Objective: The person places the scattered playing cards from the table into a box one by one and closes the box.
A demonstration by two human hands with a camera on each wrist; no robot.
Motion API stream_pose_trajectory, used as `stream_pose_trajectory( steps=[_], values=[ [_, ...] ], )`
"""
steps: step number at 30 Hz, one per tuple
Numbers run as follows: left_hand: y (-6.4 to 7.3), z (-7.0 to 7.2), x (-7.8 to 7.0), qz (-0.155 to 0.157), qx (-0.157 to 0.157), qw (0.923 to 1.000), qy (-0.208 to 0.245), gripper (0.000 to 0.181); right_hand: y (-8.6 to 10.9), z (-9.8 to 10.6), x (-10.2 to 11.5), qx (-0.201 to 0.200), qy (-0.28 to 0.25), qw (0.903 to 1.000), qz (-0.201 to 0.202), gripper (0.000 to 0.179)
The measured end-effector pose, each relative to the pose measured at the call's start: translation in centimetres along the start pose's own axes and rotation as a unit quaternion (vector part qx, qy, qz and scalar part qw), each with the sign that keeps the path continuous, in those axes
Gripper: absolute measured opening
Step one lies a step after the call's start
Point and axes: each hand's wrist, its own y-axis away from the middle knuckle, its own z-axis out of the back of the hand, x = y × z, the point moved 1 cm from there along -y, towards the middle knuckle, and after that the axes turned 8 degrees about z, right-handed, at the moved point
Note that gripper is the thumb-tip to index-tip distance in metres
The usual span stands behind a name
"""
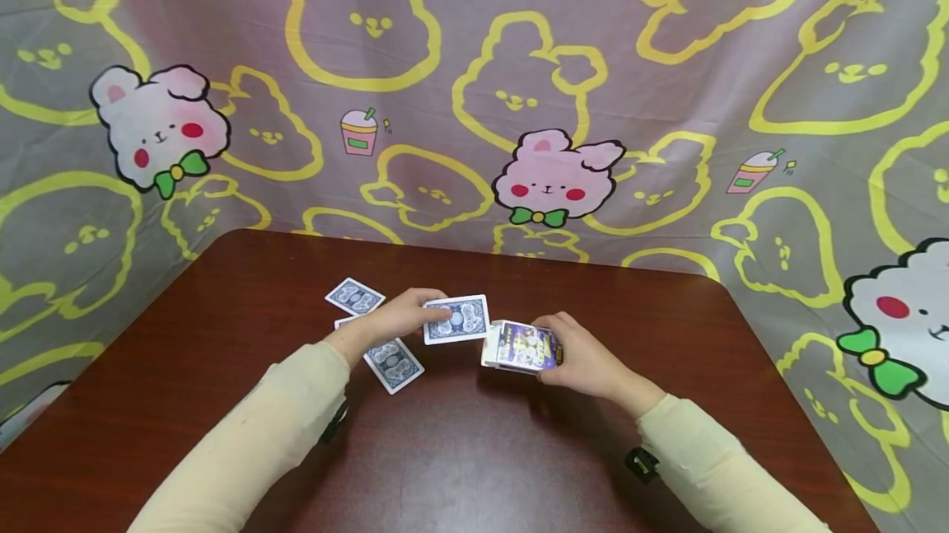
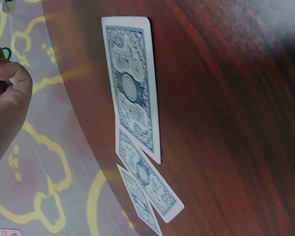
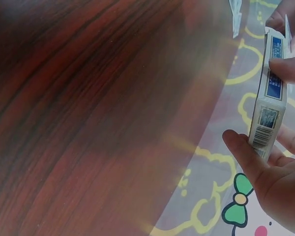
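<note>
My left hand (image 1: 404,315) pinches a blue-backed playing card (image 1: 463,321), thumb on its patterned back. Beside that card, my right hand (image 1: 586,356) grips a colourful playing-card box (image 1: 525,346) from its right end. In the right wrist view the box (image 3: 269,105) shows its narrow side with a barcode, and the right hand (image 3: 280,184) is around its lower end. Three playing cards lie back up on the table: one at the far left (image 1: 354,296), one nearer (image 1: 395,365), and one mostly hidden under the left wrist. The left wrist view shows only part of the left hand (image 2: 10,93).
A dark reddish-brown wooden table (image 1: 445,467) carries everything. Behind it and at both sides hangs a grey cloth (image 1: 437,121) with yellow outlines and cartoon rabbits. Dark devices sit at both wrists, such as the one on the right (image 1: 641,464).
</note>
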Motion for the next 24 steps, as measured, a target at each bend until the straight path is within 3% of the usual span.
stream_pose_trajectory(
  steps=[7, 12, 24],
  values=[
    [0.3, -0.8, -0.4, -0.014, 0.019, 0.9997, 0.011, 0.025, -0.1, 0.0, 0.1, 0.0, -0.004, 1.0, -0.002, 0.059],
    [0.3, -1.2, -0.5, -0.025, 0.016, 0.9994, -0.015, 0.022, -0.1, 0.0, 0.3, -0.002, -0.008, 1.0, 0.002, 0.059],
    [0.7, -1.9, -1.0, -0.015, 0.056, 0.997, -0.052, 0.019, -0.1, 0.1, 0.4, -0.002, -0.015, 0.9999, 0.001, 0.058]
  ],
)
